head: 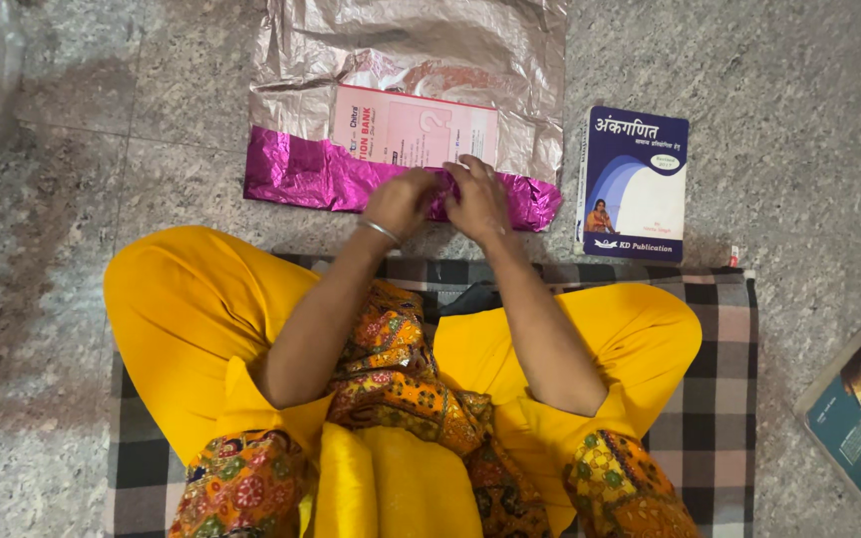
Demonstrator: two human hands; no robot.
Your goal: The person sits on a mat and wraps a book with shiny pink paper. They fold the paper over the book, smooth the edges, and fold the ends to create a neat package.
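Sitting on a checked mat (pixel 719 329) over grey stone floor (pixel 102 149); left hand (pixel 403 199) and right hand (pixel 477 199) pinch magenta foil wrap (pixel 301 174), fingers closed, pink book (pixel 406 130) beyond. Blue book (pixel 635 184) right of fingers.
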